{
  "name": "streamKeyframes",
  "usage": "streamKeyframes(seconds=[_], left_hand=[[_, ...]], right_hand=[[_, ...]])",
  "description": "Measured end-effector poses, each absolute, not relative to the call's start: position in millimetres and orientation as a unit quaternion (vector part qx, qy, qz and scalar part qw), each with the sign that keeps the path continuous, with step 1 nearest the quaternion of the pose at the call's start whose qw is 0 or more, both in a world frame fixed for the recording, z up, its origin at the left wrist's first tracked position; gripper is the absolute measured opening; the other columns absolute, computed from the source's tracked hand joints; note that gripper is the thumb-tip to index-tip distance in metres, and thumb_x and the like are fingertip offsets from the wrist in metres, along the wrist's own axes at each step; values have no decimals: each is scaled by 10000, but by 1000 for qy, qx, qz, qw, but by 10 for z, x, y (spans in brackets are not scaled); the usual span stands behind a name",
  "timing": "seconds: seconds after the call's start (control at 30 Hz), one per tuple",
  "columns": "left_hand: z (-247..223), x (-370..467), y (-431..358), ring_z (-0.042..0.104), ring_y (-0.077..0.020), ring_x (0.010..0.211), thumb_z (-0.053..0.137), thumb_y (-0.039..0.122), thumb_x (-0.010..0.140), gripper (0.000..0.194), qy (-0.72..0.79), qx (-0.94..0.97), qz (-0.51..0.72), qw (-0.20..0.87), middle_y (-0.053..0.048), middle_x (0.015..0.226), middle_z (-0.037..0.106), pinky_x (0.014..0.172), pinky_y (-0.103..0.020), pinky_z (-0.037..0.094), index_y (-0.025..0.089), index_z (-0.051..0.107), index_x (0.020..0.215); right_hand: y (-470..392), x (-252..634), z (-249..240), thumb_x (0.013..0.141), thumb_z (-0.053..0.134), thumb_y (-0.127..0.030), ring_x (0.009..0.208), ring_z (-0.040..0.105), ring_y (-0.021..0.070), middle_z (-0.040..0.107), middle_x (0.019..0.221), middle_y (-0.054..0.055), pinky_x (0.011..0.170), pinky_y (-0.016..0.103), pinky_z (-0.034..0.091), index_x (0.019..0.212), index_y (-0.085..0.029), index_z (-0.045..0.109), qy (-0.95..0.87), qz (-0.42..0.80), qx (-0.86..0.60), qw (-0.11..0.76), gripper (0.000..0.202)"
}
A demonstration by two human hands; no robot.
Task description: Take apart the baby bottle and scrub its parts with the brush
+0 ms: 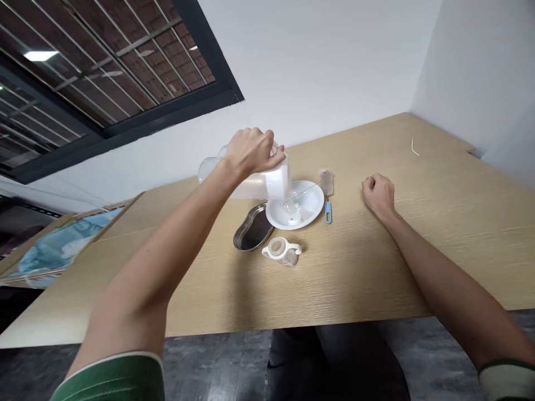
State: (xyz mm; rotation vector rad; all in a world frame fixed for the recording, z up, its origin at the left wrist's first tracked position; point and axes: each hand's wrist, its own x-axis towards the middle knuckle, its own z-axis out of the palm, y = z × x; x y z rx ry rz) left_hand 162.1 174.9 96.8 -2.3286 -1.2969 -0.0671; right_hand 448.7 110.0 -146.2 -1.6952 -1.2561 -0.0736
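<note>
My left hand point(251, 149) is wrapped round a clear plastic pitcher with a white top point(277, 182). The pitcher is tipped on its side, its spout end over a white oval bowl point(317, 207). Clear liquid seems to run from it into the bowl, where small white pieces point(296, 217) lie; I cannot make out their kind. On the tabletop to the right, my right hand point(379, 195) rests curled into a fist, with nothing visible in it. A two-handled cup point(277, 249) with white handles stands in front of the bowl.
Left of the cup lies a metal kidney dish point(256, 227). A small brush with a blue handle point(328, 213) is right of the bowl. A thin white strip point(413, 147) lies at the far right of the wooden table point(200, 301). Light blue plastic point(62, 245) fills a box at left.
</note>
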Motion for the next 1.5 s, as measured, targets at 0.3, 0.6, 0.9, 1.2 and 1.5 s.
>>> streamKeyframes(seconds=[0.3, 0.6, 0.9, 1.2, 1.5], left_hand=[[974, 1549, 1570, 558, -319, 776, 374, 500, 896, 534, -460, -855, 6, 238, -152, 744, 579, 709, -401, 356, 90, 701, 996], [796, 2072, 1608, 591, -386, 942, 405, 475, 913, 502, -421, -883, -76, 192, -206, 913, 630, 793, -454, 395, 84, 672, 1084], [884, 1741, 1752, 604, -370, 940, 436, 474, 888, 488, -466, -859, -68, 203, -203, 875, 638, 797, -434, 415, 91, 659, 1091], [847, 1621, 1460, 608, -363, 861, 403, 473, 889, 483, -482, -849, -23, 215, -186, 824, 609, 753, -456, 413, 102, 680, 1024], [761, 1916, 1615, 611, -362, 946, 426, 506, 941, 465, -463, -865, -66, 183, -179, 873, 628, 790, -426, 403, 110, 648, 1038]], right_hand=[[1085, 4443, -1432, 864, 488, -277, 606, 335, 159, 326, 571, -16, 656, 345, 271, 563, -246, 261, -513, -5, -708, 486, 378], [983, 4407, -1333, 915, 475, -358, 547, 297, 140, 382, 539, -16, 610, 333, 218, 582, -238, 320, -498, 16, -722, 480, 386], [989, 4378, -1331, 907, 506, -337, 539, 308, 152, 394, 534, -7, 613, 331, 288, 565, -245, 337, -505, 23, -732, 458, 393], [1019, 4411, -1407, 914, 517, -342, 585, 392, 172, 459, 564, 10, 665, 340, 328, 585, -242, 372, -490, 22, -741, 459, 372], [1033, 4449, -1432, 885, 518, -373, 680, 556, 216, 637, 714, 54, 712, 358, 426, 755, -243, 483, -487, 34, -727, 483, 187]])
